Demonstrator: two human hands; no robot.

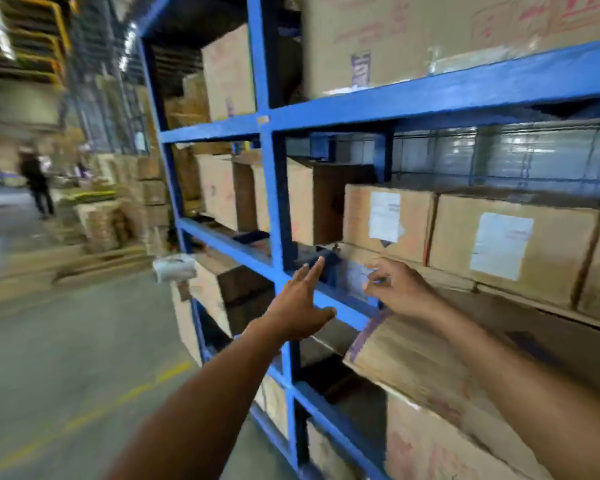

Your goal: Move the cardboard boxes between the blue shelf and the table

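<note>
A blue shelf fills the right of the head view, with cardboard boxes on every level. On the middle level stand two labelled boxes, the nearer box and the wider box, with an open gap to their left. My left hand reaches toward the shelf beam with straight, spread fingers and holds nothing. My right hand hovers just right of it, fingers loosely curled and empty, in front of the nearer labelled box. A larger box sits on the level below my right forearm.
Stacks of cardboard boxes line the aisle at the left. A person stands far down the concrete floor, which has a yellow line. A white wrapped bundle juts from the shelf end. More boxes fill the top level.
</note>
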